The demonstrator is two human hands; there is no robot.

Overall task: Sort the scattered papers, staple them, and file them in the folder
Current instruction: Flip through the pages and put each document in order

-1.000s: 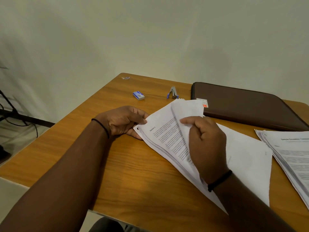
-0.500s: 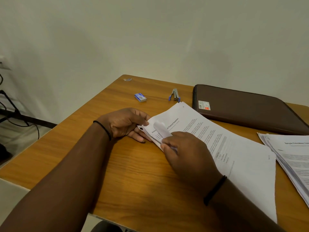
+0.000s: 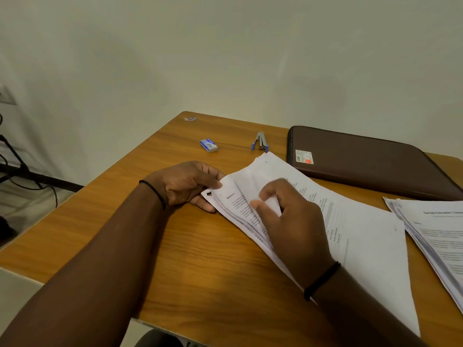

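Plain pale wall, wooden counter [image 3: 195, 246] | left hand [image 3: 186, 182] fingers clamped on corner of white printed paper stack [image 3: 363, 236] just before brown zip folder [image 3: 370, 159] | right hand [image 3: 293, 221] fingers pinch a lifted page | risk: pages slip out of order if the corner grip loosens | small blue-grey stapler [image 3: 260, 142] left of folder, untouched

Heading "Section 6" is printed on the exposed page of the paper stack [image 3: 363, 236]. Other text is illegible.

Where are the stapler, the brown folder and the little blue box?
stapler [image 3: 260, 142], head view, on its metal top.
folder [image 3: 370, 164], head view, middle of its brown cover.
blue box [image 3: 208, 145], head view, on its top face.
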